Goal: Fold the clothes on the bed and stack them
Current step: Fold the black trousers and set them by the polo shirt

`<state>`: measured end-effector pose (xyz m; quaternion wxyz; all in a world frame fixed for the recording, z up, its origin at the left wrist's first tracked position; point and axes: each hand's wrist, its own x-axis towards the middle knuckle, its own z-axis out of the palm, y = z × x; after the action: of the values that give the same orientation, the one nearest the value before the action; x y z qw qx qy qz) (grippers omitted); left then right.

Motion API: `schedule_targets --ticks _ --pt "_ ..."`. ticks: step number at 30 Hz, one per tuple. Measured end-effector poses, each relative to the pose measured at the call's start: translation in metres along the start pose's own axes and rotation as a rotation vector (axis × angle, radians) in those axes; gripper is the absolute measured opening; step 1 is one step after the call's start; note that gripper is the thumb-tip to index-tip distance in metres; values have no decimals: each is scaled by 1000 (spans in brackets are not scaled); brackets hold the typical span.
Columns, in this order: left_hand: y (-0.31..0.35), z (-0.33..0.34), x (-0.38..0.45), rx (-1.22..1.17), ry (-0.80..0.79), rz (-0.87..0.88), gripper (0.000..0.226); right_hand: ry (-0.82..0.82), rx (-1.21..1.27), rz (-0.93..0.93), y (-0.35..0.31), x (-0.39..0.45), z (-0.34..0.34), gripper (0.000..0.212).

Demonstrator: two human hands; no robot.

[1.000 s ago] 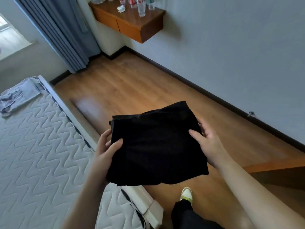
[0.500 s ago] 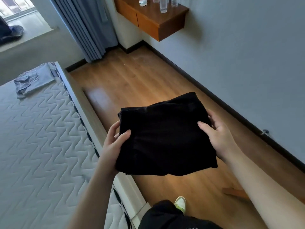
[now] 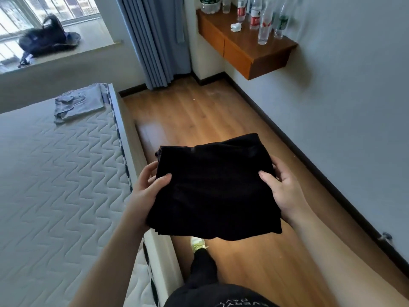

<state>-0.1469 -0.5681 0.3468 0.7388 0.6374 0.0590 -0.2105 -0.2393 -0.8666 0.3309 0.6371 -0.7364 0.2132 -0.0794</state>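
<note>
A folded black garment (image 3: 213, 187) is held flat in the air over the wooden floor, just beside the bed's right edge. My left hand (image 3: 147, 191) grips its left side, thumb on top and fingers underneath. My right hand (image 3: 282, 187) grips its right side the same way. A folded grey garment (image 3: 78, 103) lies on the quilted mattress (image 3: 57, 178) at the far right corner of the bed.
A wall-mounted wooden shelf (image 3: 243, 46) with several bottles sticks out from the grey wall at upper right. Blue curtains (image 3: 155, 38) hang at the far corner. A dark bag (image 3: 47, 39) sits on the window sill. My foot (image 3: 198, 243) stands on the floor strip between bed and wall.
The view has tilted up and turned toward the far end of the bed, bringing the grey garment, window sill and shelf into view. Both hands keep the same hold on the black garment.
</note>
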Motion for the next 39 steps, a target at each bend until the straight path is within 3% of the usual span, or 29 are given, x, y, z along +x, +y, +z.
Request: schedule_targets --ticks 10,18,25,32,39 --pt "76 -71 148 -51 128 23 31 -89 1 -51 -49 172 113 38" --pt "131 -91 263 -66 114 20 36 -132 -30 -66 -84 297 154 36" --pt "162 -101 385 -114 192 15 48 -207 36 -73 -98 441 197 37" --pt "221 -113 479 -169 288 50 51 -388 90 -65 -145 585 248 38" --pt "262 -177 547 -244 451 100 46 -567 157 -62 -171 692 360 38"
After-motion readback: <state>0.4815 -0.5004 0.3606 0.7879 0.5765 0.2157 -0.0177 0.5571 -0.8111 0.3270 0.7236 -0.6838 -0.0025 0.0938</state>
